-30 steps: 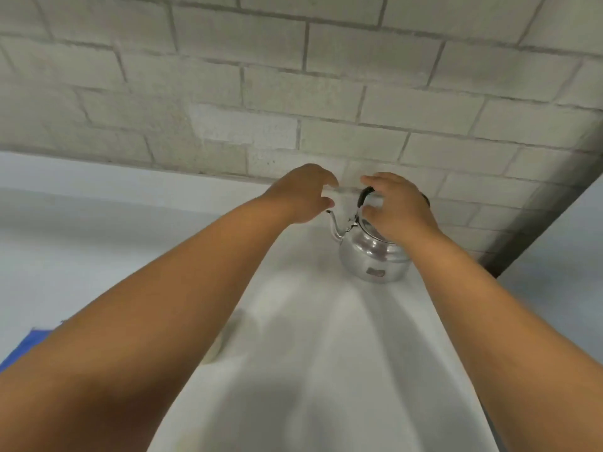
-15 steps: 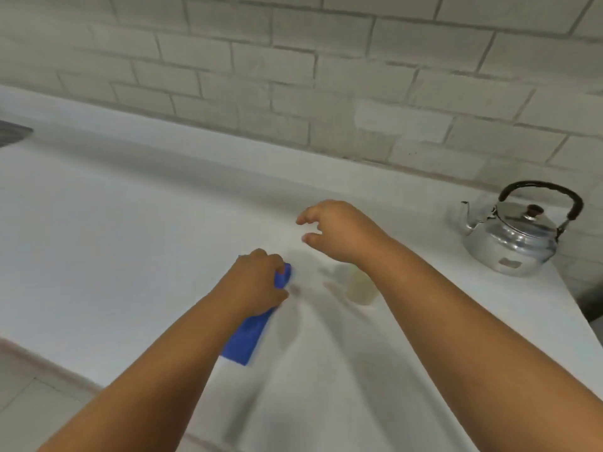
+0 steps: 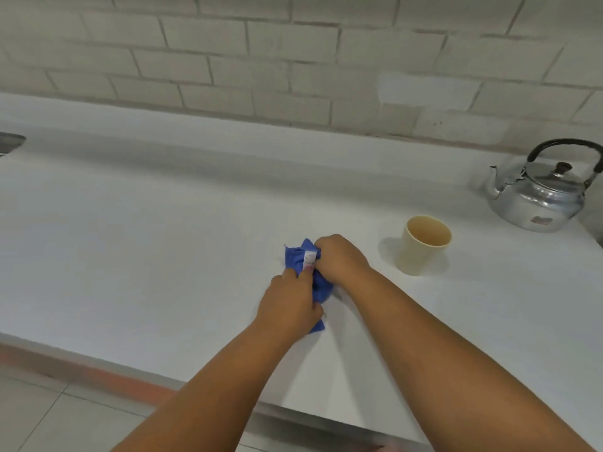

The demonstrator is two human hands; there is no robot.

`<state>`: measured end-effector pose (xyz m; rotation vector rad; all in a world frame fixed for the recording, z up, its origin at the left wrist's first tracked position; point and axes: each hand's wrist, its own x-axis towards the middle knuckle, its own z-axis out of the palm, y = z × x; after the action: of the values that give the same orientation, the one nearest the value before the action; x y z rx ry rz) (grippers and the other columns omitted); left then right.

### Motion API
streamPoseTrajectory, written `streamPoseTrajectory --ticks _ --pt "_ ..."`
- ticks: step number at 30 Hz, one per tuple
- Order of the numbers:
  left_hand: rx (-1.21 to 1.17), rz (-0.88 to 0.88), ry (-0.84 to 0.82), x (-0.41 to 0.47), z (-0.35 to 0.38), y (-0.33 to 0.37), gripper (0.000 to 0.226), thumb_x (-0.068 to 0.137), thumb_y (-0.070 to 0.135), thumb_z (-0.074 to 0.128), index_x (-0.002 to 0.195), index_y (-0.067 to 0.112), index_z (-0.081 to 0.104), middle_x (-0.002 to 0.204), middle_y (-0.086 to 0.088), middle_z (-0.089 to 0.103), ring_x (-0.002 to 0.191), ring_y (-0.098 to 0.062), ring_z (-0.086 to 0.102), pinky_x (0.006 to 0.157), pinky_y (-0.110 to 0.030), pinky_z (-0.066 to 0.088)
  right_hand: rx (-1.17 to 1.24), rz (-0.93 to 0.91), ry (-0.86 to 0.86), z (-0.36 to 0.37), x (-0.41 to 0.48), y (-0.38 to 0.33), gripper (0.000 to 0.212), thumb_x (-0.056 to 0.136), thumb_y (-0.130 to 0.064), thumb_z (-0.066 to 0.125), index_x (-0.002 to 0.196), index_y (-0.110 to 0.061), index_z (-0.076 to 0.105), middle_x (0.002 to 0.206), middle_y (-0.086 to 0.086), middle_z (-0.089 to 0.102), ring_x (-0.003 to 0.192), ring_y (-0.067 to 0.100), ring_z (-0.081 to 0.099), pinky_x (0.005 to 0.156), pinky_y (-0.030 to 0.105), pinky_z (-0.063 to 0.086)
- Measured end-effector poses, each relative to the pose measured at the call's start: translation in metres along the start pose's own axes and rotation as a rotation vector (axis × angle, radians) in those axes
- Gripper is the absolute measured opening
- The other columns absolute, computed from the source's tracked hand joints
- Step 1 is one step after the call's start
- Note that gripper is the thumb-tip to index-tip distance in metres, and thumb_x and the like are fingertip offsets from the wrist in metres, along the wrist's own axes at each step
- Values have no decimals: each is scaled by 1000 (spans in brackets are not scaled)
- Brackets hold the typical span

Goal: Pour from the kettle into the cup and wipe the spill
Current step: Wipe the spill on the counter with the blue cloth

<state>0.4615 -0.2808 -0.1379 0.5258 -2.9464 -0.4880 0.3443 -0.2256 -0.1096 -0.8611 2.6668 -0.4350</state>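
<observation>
A silver kettle (image 3: 541,194) with a black handle stands upright at the far right of the white counter (image 3: 163,243), near the brick wall. A cream cup (image 3: 422,244) stands upright to its front left, apart from it. A blue cloth (image 3: 298,259) with a white label lies bunched on the counter in the middle. My left hand (image 3: 288,305) grips its near part and my right hand (image 3: 339,261) grips its right side. Both hands are left of the cup. Any spill on the counter cannot be made out.
A grey brick wall (image 3: 293,66) runs along the back of the counter. A metal sink edge (image 3: 9,141) shows at the far left. The counter's front edge (image 3: 228,391) runs below my forearms, with tiled floor (image 3: 65,419) beyond it.
My right hand left the kettle and came down to the blue cloth. My left hand brought the cloth toward the middle of the counter. Both hands now hold it together.
</observation>
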Motion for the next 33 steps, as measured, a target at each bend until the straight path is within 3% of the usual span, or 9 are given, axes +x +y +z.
streamPoseTrajectory --ticks 2,6,10,16,19,20,22,26,33 --pt "-66 70 2 -1 -2 2 37 81 19 55 116 9 50 101 -10 52 73 -18 41 61 -27 35 40 -25 80 -9 -21 5 25 76 -5 51 59 -19 39 82 5 46 68 24 49 49 27 31" --pt "-243 218 -35 -12 -7 34 14 71 16 59 76 17 47 88 -3 48 66 -18 45 55 -25 35 70 -15 226 -35 -72 35 15 76 -10 51 64 -17 45 83 5 46 66 25 51 52 30 36" --pt "-366 420 -85 -24 -2 99 13 69 22 58 79 16 51 90 -2 50 72 -18 50 62 -32 47 95 199 313 -73 -128 92 19 69 -19 55 55 -21 42 70 4 47 56 20 49 47 28 31" --pt "-379 658 -261 -33 35 193 19 77 17 59 91 5 55 100 -13 49 77 -23 45 66 -32 42 148 552 422 -93 -178 184 29 69 -25 65 53 -19 42 60 5 49 48 18 44 45 27 30" --pt "-260 728 -322 -33 49 210 24 82 21 58 98 3 56 105 -15 51 88 -28 48 72 -38 45 168 613 438 -78 -175 210 11 77 -25 63 84 -17 58 98 13 58 72 24 55 58 30 42" --pt "-230 740 -304 -32 50 208 26 83 24 58 100 4 57 108 -14 52 92 -30 48 76 -40 46 173 616 426 -69 -173 215 29 81 -25 60 108 -16 57 117 15 53 88 28 57 70 33 45" --pt "-194 720 -207 -22 46 190 29 85 29 55 104 8 59 120 -13 53 105 -31 49 86 -40 45 165 618 386 -49 -170 218 58 86 -31 54 137 -13 34 144 15 33 120 33 45 93 39 39" --pt "-75 485 17 23 30 108 42 91 35 49 127 13 53 147 -12 37 134 -29 34 108 -39 31 54 649 287 -13 -165 216 83 86 -61 36 146 -10 8 156 17 4 143 31 4 114 47 11" --pt "106 213 -148 46 38 9 66 93 51 15 147 14 10 157 -8 5 144 -26 -1 117 -43 8 -99 592 344 5 -155 216 61 96 -34 26 145 -3 8 155 22 7 143 34 0 116 47 3"
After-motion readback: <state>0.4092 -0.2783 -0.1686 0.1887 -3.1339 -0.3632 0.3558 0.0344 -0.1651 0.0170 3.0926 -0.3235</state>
